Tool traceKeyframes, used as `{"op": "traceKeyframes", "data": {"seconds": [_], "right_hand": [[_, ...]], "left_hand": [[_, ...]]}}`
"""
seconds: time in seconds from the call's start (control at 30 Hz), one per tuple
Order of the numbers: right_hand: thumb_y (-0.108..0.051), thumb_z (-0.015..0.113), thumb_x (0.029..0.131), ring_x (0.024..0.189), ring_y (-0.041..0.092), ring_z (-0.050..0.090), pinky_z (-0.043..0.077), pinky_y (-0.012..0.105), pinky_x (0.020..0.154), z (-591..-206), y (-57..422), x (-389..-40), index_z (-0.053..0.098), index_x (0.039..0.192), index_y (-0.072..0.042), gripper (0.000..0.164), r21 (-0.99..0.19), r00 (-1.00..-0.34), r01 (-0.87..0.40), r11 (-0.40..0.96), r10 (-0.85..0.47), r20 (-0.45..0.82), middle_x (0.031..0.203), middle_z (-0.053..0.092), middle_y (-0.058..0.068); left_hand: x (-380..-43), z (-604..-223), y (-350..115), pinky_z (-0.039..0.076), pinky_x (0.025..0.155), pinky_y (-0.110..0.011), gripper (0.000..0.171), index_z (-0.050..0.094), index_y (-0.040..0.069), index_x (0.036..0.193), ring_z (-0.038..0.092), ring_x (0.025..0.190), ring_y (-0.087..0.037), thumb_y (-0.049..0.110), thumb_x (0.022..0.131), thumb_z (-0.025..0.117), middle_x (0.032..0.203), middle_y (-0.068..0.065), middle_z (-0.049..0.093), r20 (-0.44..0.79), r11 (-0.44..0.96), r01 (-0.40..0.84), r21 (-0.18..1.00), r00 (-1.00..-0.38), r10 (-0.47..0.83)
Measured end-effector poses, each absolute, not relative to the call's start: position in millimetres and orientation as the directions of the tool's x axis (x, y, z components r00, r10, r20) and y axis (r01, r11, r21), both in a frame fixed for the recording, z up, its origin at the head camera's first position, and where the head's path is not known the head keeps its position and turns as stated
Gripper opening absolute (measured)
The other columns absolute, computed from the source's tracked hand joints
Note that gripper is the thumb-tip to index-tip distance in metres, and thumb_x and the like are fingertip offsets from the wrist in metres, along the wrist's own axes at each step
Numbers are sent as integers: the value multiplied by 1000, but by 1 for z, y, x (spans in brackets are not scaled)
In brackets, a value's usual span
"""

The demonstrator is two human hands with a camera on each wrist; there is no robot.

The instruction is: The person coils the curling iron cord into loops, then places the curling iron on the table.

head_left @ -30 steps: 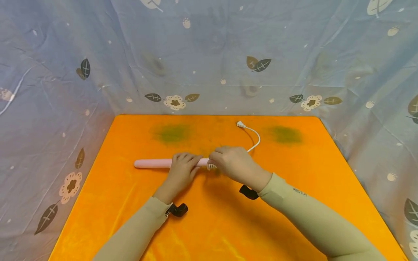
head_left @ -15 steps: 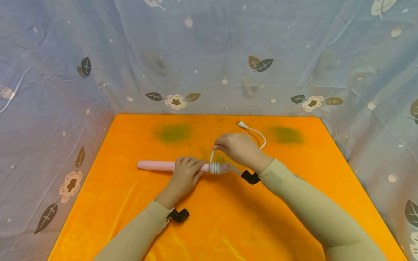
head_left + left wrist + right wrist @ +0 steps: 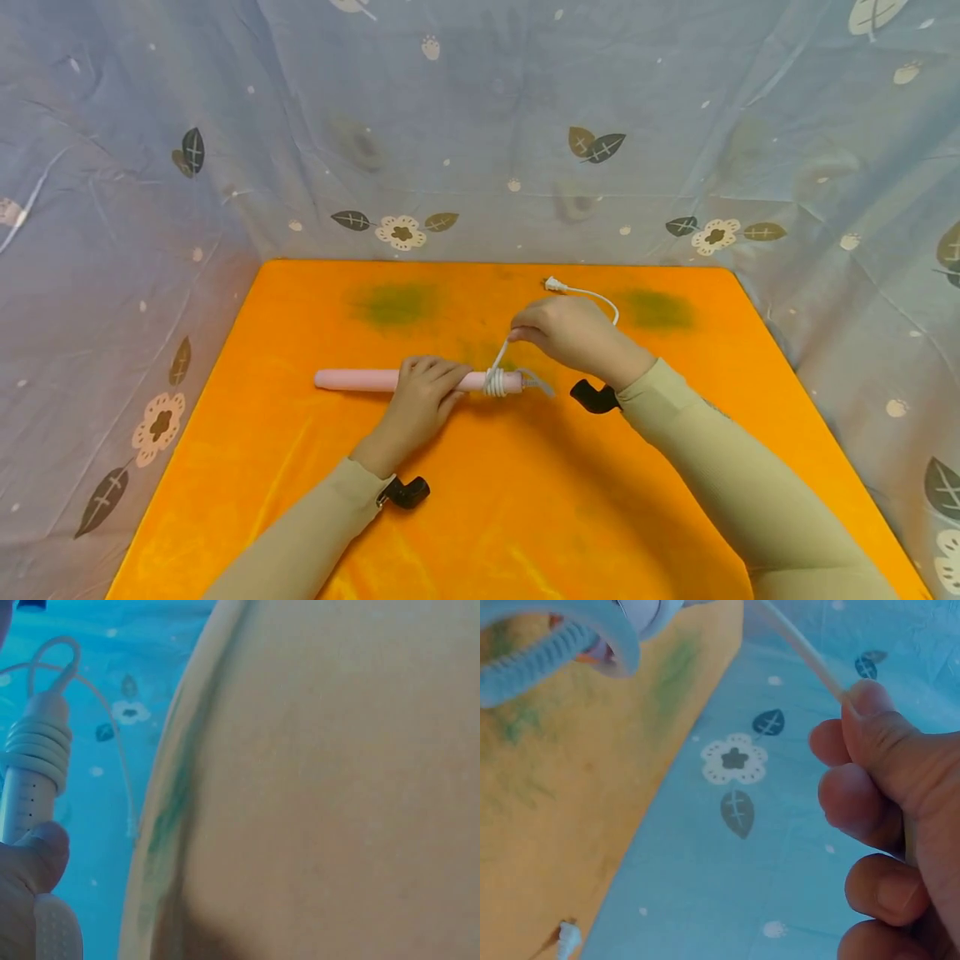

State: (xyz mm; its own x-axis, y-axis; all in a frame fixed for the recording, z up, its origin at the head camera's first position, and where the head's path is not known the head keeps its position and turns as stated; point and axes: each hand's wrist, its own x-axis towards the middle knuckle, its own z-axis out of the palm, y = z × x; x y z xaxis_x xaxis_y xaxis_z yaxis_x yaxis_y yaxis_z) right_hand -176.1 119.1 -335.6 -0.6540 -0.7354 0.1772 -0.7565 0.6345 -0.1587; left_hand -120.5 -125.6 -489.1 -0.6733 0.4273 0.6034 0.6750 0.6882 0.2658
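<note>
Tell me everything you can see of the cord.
The cord is thin, white and smooth, and looks like plastic. It leaves the pink wand through a ribbed sleeve and is wound round that end in several close coils. From there it slants up, straight as if taut, to the right hand, which pinches it between thumb and fingers. Beyond the hand it curves round to a white plug lying near the far edge of the table.
</note>
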Motion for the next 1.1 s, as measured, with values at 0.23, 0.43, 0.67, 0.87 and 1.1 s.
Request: {"op": "traceKeyframes", "data": {"seconds": [0.23,0.43,0.67,0.87,1.1], "right_hand": [[-33,64,94,75,7,62,51,30,69,-360,117,-193,74,92,-21,16,-234,-689,-719,654,-715,121,87,68,-10],[-35,62,94,72,6,61,51,30,68,-391,123,-205,73,89,-21,19,-295,-708,-693,658,-699,105,85,69,-9],[-38,56,97,66,8,57,49,31,66,-427,125,-206,73,90,-18,27,-339,-734,-650,680,-677,50,80,67,-7],[-31,57,99,65,13,54,48,31,66,-444,117,-192,70,86,-19,22,-348,-767,-594,726,-641,-29,72,61,-8],[-12,61,92,74,20,62,51,33,68,-458,106,-169,71,89,-10,11,-438,-796,-552,710,-605,22,81,67,2]], "left_hand": [[-112,-495,-125,36,87,-47,35,71,10,116,57,100,-27,18,83,77,107,-4,68,619,658,713,241,-636,462],[-108,-495,-125,35,90,-46,39,69,9,119,57,102,-25,18,83,77,111,-3,67,622,651,715,256,-637,455],[-108,-487,-129,34,90,-46,42,67,10,123,56,104,-26,19,83,76,113,-3,66,625,653,696,298,-660,417],[-112,-481,-130,34,90,-45,43,67,10,123,56,104,-26,20,82,77,112,-3,66,630,663,685,302,-666,400],[-113,-479,-131,34,89,-47,42,66,12,123,56,103,-27,21,84,75,113,-3,67,646,674,669,313,-670,365]]}}
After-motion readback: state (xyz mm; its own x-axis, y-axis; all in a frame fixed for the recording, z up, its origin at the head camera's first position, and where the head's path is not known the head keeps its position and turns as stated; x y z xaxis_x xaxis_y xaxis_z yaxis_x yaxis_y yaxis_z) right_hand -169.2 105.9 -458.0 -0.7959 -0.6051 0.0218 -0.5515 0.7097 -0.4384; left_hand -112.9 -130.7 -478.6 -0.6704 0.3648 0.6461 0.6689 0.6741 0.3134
